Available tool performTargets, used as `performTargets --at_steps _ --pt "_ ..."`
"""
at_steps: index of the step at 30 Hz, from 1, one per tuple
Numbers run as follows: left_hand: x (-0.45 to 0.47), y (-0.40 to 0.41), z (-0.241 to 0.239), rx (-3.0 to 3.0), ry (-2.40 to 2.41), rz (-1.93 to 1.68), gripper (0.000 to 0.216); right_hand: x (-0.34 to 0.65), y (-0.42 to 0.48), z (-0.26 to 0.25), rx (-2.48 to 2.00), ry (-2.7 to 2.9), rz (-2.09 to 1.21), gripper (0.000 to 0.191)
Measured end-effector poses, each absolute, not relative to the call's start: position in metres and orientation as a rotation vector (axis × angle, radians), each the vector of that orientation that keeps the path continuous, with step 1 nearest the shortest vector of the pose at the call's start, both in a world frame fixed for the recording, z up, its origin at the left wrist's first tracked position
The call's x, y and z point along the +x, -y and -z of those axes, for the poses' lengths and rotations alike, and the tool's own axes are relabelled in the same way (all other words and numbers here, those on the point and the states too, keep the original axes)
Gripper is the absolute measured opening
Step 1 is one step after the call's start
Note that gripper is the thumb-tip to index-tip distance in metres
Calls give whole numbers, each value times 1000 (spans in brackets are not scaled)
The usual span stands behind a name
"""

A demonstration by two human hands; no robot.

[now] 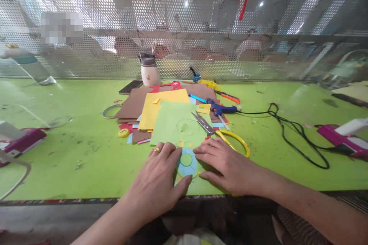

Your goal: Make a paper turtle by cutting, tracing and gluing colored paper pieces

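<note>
Flanking a blue ring [186, 170], left hand [159, 175] and right hand [223, 164] rest spread, gripping nothing

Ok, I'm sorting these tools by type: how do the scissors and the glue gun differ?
The scissors have yellow handles and metal blades; the glue gun has a dark blue body. The scissors are cordless; the glue gun trails a black cable. The scissors lie nearer the right hand than the glue gun does. Neither is held.
</note>
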State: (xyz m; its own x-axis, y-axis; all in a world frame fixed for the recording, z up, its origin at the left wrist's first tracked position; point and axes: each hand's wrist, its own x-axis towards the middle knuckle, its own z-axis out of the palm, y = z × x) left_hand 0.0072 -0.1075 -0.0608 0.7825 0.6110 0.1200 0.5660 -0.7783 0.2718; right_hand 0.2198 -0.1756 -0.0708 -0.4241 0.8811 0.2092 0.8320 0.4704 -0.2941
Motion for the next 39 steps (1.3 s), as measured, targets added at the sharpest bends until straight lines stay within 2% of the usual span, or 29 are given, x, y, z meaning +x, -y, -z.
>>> performTargets --at_steps 22,28,39 --pt "11 105 66 2812 -934 -347 34 221 173 64 -1439 2386 -240 35" --pt "10 107 65 2777 -938 -331 34 224 167 53 -1379 2369 -226 28" --pt "10 107 65 2781 -948 -298 39 229 165 68 -1344 2496 -209 48"
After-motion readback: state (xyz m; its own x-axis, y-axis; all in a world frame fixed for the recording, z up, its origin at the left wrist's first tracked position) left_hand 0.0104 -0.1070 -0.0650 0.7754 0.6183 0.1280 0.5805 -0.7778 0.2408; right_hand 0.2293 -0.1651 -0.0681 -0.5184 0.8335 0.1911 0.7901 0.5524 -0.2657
